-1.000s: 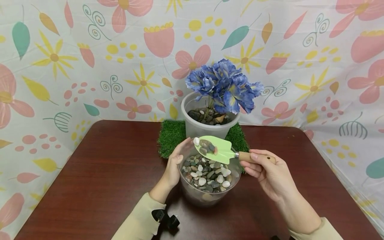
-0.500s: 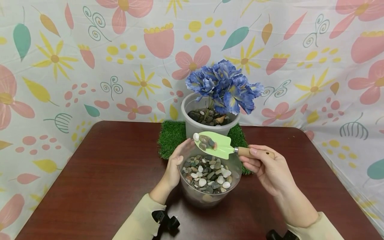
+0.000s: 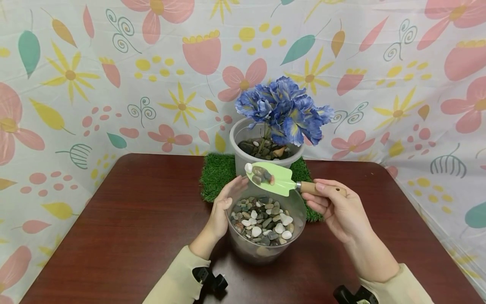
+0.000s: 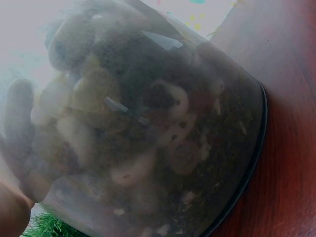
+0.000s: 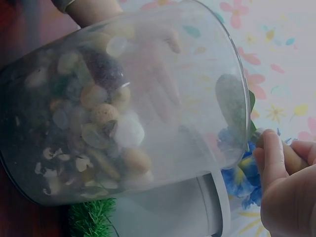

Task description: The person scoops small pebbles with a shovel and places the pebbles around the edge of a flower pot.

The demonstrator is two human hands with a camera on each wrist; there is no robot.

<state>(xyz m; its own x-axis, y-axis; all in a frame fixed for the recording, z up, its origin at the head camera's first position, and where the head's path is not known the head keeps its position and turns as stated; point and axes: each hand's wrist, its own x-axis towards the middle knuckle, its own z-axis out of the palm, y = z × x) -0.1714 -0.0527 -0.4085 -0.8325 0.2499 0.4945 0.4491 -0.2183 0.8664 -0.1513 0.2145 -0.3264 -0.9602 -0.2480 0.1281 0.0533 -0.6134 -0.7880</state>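
On the surface (image 3: 125, 236), left to right. Risks first, my judgement. Left hand (image 3: 220, 211): it backs only one side of the clear tub (image 3: 247, 251), so a knock could turn or shift the tub; the heap of pebbles (image 3: 265, 219) inside probably weighs enough to make this minor. Blade tip: a white stone (image 3: 248, 167) sits at the very end of the green trowel (image 3: 281, 179), darker stones (image 3: 261, 173) just behind it. A small dip or jerk could roll it off, into the tub or down onto the grass mat (image 3: 218, 175). Handle side: the load lies toward the tip, far from the holding fingers, so a wrist twist could spill it sideways. Close behind stands the white pot (image 3: 240, 169) with blue flowers (image 3: 284, 109); overreaching might bump its rim or the petals.

Grip, left: wide, fingers extended along the tub's outer wall, thumb near the rim, touching rather than clasping. Trowel: held above the tub, tip pointing left; height over the rim, cannot tell. Grip, right: narrow. The right hand (image 3: 339, 207) pinches the wooden handle (image 3: 306, 188), thumb on top, fingertips beneath; I see it touching nothing else.
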